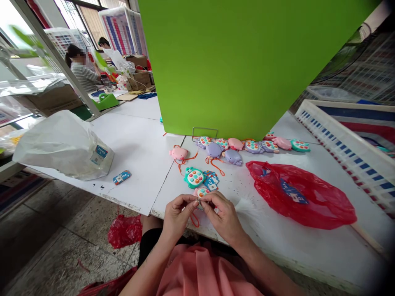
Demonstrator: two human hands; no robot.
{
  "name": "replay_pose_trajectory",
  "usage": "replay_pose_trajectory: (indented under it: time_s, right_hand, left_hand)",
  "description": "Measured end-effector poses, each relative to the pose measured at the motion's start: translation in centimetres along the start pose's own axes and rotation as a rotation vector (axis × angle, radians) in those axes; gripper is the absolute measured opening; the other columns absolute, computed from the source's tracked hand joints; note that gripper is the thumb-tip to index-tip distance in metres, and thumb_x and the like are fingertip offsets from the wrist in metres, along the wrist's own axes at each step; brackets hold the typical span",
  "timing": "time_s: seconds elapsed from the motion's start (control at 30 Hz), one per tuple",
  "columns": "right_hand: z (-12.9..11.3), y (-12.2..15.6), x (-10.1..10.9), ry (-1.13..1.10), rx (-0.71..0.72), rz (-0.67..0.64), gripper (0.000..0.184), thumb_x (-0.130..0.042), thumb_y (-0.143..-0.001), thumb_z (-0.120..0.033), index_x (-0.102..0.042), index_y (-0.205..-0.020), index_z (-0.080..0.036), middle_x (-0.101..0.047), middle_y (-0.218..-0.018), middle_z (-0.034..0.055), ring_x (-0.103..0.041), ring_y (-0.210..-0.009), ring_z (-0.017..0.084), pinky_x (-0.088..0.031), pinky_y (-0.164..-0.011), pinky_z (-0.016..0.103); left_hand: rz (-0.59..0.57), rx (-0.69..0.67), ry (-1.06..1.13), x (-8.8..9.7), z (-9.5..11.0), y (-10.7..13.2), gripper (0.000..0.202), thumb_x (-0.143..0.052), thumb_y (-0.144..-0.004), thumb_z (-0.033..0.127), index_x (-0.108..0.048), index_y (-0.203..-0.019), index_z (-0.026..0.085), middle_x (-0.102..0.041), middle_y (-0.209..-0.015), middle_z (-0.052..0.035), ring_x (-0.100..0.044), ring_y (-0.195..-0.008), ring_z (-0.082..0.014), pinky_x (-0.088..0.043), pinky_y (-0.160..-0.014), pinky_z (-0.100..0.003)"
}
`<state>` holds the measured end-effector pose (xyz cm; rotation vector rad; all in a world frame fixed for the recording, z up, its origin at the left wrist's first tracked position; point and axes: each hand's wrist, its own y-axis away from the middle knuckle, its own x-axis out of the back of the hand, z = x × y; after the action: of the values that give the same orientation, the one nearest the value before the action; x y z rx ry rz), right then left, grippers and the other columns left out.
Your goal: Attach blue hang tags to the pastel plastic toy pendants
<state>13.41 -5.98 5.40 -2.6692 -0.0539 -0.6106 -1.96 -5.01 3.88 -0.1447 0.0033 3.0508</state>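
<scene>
Orange cord (194,220) trailing below a small button toy (202,193), held just above the edge of the desk (138,144) in the head view, most of its body hidden behind the fingers. Left hand (177,216) and right hand (222,218) close together, both narrow, thumbs and fingertips pinching that toy from either side. Just ahead of them, a green turtle-shaped toy (194,177) right beside a small cluster of blue printed tags (211,183). Farther on, a pink toy (178,153) and a purple toy (213,150), each with loose orange cord, then a row of pink, purple and teal toys (253,146) along the foot of a green board (247,61). To the right, a red plastic bag (299,193) lying flat on the desk; to the left, a bulging white plastic bag (61,146) and a small blue card (121,177). Step in hand, by the look of it: close fingerwork on the cord where it meets the toy. Next move, seemingly calling for a steady pinch and small finger motions, not a reach across the desk.
</scene>
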Motion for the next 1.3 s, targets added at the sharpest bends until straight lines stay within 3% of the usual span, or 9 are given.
replay_pose_trajectory:
  time_s: [0.47, 0.77, 0.93, 1.13, 1.2, 1.3]
  right_hand:
    - [0.6, 0.4, 0.1, 0.063, 0.078, -0.011, 0.011, -0.047, -0.090, -0.018, -0.058, -0.089, -0.020, -0.059, -0.088, 0.0036, -0.057, -0.087, 0.016, -0.045, -0.077, 0.028]
    - [0.8, 0.9, -0.7, 0.210, 0.077, 0.031, 0.013, -0.043, -0.090, -0.019, -0.055, -0.083, -0.018, -0.061, -0.078, 0.0039, -0.057, -0.075, 0.017, -0.043, -0.067, 0.027]
    - [0.7, 1.0, -0.6, 0.086, -0.009, -0.005, 0.014, -0.044, -0.088, -0.018, -0.055, -0.081, -0.018, -0.061, -0.074, 0.0018, -0.057, -0.069, 0.014, -0.042, -0.063, 0.024]
    - [0.3, 1.1, -0.5, -0.024, -0.125, -0.054, 0.015, -0.046, -0.088, -0.022, -0.057, -0.079, -0.018, -0.061, -0.072, 0.0009, -0.056, -0.067, 0.014, -0.043, -0.062, 0.024]
    - [0.1, 0.8, -0.3, -0.104, -0.180, -0.076, 0.015, -0.047, -0.088, -0.026, -0.057, -0.079, -0.019, -0.060, -0.071, 0.0003, -0.055, -0.065, 0.013, -0.043, -0.061, 0.024]
    - [-0.2, -0.2, 0.9, -0.325, -0.230, -0.036, 0.016, -0.048, -0.089, -0.032, -0.055, -0.082, -0.019, -0.061, -0.074, 0.0004, -0.057, -0.067, 0.013, -0.046, -0.063, 0.025]
  left_hand:
    - [-0.047, -0.045, -0.118, 0.3, 0.1, 0.1, 0.017, -0.069, -0.074, 0.029, -0.068, -0.081, 0.014, -0.069, -0.076, -0.0037, -0.060, -0.068, -0.0134, -0.048, -0.066, -0.023]
    - [-0.066, -0.160, -0.287, 0.2, 0.4, 0.3, 0.013, -0.066, -0.077, 0.028, -0.069, -0.077, 0.015, -0.069, -0.072, -0.0025, -0.059, -0.065, -0.0125, -0.047, -0.062, -0.022]
    - [-0.121, -0.292, -0.414, 0.5, 1.2, 0.3, 0.010, -0.065, -0.079, 0.026, -0.070, -0.081, 0.017, -0.068, -0.072, -0.0020, -0.060, -0.065, -0.0124, -0.047, -0.062, -0.023]
    - [-0.142, -0.314, -0.460, 0.6, 1.8, 0.3, 0.008, -0.065, -0.079, 0.024, -0.070, -0.080, 0.019, -0.068, -0.074, -0.0031, -0.062, -0.069, -0.0138, -0.048, -0.063, -0.023]
    - [-0.131, -0.341, -0.456, 0.6, 1.8, 0.2, 0.008, -0.065, -0.079, 0.025, -0.070, -0.079, 0.019, -0.068, -0.076, -0.0033, -0.062, -0.072, -0.0146, -0.049, -0.066, -0.024]
    - [-0.053, -0.367, -0.432, 0.6, 1.5, 0.0, 0.014, -0.059, -0.084, 0.026, -0.067, -0.094, 0.021, -0.068, -0.091, -0.0044, -0.061, -0.081, -0.0149, -0.048, -0.073, -0.026]
